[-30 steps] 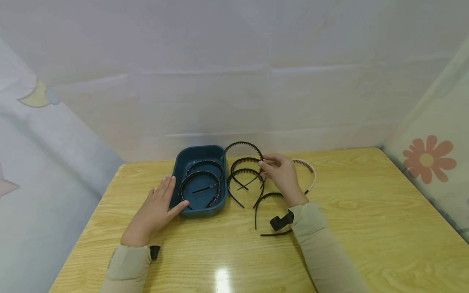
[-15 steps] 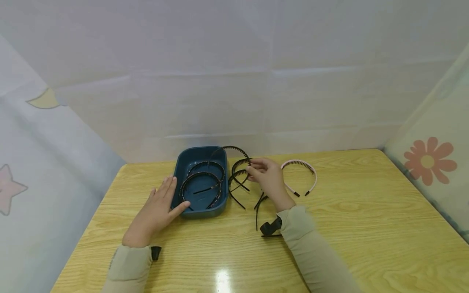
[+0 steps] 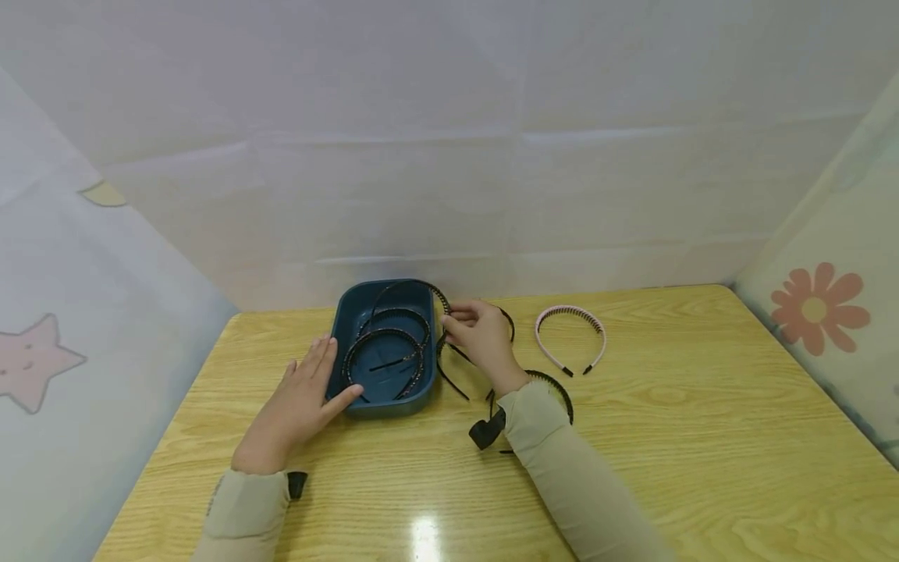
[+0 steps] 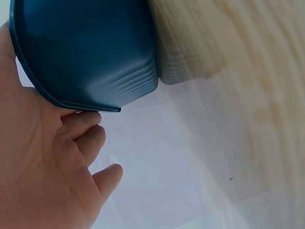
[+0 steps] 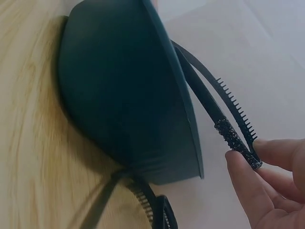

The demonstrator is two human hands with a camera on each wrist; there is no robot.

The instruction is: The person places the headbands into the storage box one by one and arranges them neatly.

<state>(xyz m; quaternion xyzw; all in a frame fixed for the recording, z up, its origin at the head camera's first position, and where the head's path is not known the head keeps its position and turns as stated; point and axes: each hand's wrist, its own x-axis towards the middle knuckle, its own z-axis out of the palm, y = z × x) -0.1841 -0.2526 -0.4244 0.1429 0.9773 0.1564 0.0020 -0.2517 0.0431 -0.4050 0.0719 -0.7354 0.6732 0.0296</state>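
Note:
My right hand (image 3: pixel 481 339) pinches a black toothed headband (image 3: pixel 440 294) over the right rim of a blue plastic bin (image 3: pixel 382 410). In the right wrist view, thumb and fingers hold its glittery band (image 5: pixel 231 136), while the ends pass behind the bin's edge. Two dark speckled headbands lie inside the bin, one headband (image 3: pixel 385 332) in front of the other. Against the bin's left side rests my left hand (image 3: pixel 291 406), its fingers extended along the rim and the thumb across the front corner. The left wrist view shows that palm (image 4: pixel 43 162) touching the rim.
Black headbands lie right of the bin, partly hidden by my right hand; another black headband (image 3: pixel 566 398) is partly under the sleeve. A pink headband (image 3: pixel 562 308) lies farther right on the wooden table (image 3: pixel 702 406). A pale sheet (image 3: pixel 449 195) hangs behind the table.
My right hand has moved left with the pinched headband, from above the black headbands to the bin's right rim, uncovering the pink headband. The left hand stays in place.

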